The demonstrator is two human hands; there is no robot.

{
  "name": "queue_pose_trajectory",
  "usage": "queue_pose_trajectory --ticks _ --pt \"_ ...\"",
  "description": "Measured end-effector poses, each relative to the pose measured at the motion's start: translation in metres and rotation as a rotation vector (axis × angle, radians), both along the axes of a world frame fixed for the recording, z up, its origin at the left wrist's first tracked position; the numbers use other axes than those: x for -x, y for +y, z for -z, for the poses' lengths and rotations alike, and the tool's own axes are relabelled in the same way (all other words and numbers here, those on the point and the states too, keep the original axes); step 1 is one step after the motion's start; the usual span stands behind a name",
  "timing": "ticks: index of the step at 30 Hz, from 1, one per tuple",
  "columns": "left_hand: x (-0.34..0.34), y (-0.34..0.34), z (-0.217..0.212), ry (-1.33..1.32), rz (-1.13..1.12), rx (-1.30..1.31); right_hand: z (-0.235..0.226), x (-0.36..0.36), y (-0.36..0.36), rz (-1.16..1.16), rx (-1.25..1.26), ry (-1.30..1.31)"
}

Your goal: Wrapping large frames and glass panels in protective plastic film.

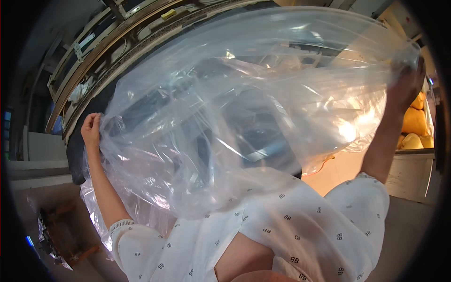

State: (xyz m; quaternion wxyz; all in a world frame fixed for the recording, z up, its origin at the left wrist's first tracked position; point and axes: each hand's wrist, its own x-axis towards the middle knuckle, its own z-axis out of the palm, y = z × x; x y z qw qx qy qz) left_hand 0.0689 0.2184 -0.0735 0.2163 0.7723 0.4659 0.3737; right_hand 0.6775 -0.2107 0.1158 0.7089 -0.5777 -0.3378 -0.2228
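Note:
A large sheet of clear plastic film [225, 108] spreads between my raised arms, wrinkled and shiny. At its left edge my left hand [91, 128] pinches the film with fingers closed. Far to the right and higher up, my right hand [408, 77] is closed on the opposite end, partly veiled by the plastic. The film billows upward along its far edge and hangs down in front of my chest. Dark cloth [75, 155] shows past the film's left edge, and dark material is dimly visible through the sheet.
A long frame with wooden rails [89, 70] runs along the far left, with a small yellow piece [167, 14] on it. Orange-yellow bundles [416, 121] sit on a ledge at the right. A dark stool-like object [66, 230] stands low at the left.

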Motion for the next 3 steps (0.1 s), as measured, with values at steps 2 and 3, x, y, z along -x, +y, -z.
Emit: queue_pose_trajectory --ticks 2,3 --pt "-0.037 -0.007 0.001 -0.116 0.137 0.09 -0.039 -0.09 -0.013 0.069 0.204 0.019" --pt "-0.06 -0.002 -0.003 -0.122 0.231 0.048 -0.057 -0.178 -0.041 0.712 0.699 -0.438"
